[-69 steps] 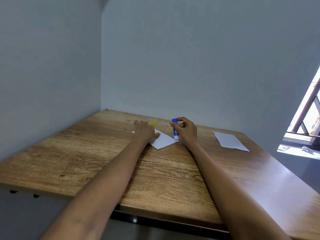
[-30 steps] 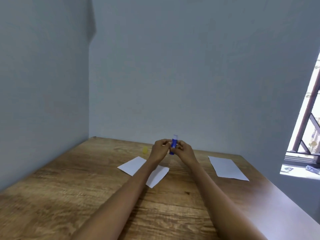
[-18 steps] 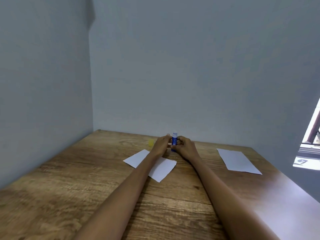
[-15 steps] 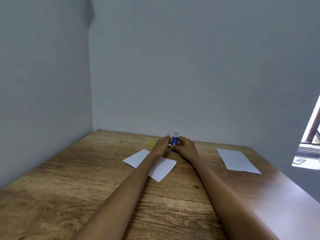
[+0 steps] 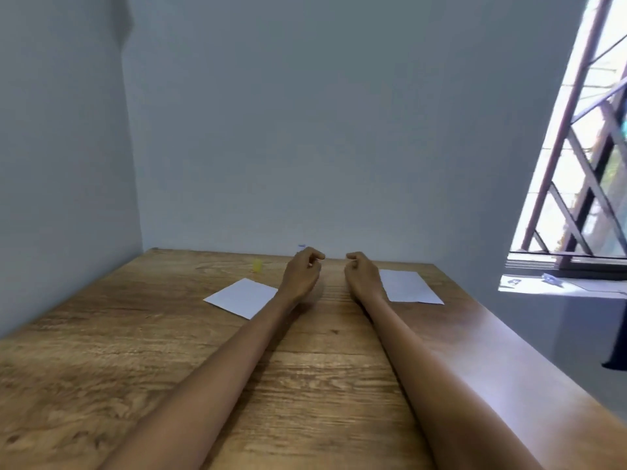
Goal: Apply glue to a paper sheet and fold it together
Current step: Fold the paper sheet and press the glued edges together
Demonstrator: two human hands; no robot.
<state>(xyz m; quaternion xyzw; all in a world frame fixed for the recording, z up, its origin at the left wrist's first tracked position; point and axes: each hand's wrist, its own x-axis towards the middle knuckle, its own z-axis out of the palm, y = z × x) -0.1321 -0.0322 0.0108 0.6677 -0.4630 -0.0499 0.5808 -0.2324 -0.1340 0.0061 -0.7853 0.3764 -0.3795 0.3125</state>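
Reading the head view, the only view:
Left hand: the left hand (image 5: 300, 273) hovers over the far middle of the wooden surface (image 5: 142, 351), its fingers (image 5: 314, 257) loosely curled and holding nothing that shows; it sits just right of the near sheet, which reads as a pause between steps, not a grip.
Right hand: the right hand (image 5: 361, 273) is a mirror of it, near but apart from the left one, fingers narrow and curled, with nothing visible between them.
Folded paper: a white paper sheet (image 5: 242, 297) lies flat to the left of the left forearm, one corner passing under that arm; it looks smaller than the other sheet, so I judge it the one being worked, though no crease or glue trace can be made out.
Second sheet: another white sheet (image 5: 410, 286) lies flat to the right, its near-left edge covered by the right wrist; probably spare stock kept within reach.
Yellow cap: a small yellow cap (image 5: 258, 265) sits far left of the hands, well apart from both sheets, apparently set aside out of the way.
Glue stick: only a tiny blue speck (image 5: 301, 246) peeks above the left knuckles at the far edge; whether this is the glue stick, and whether it stands or lies, I cannot tell.
Hidden: the palms, and the surface behind both hands.
Blur: the window grille (image 5: 583, 171) at right is smeared.
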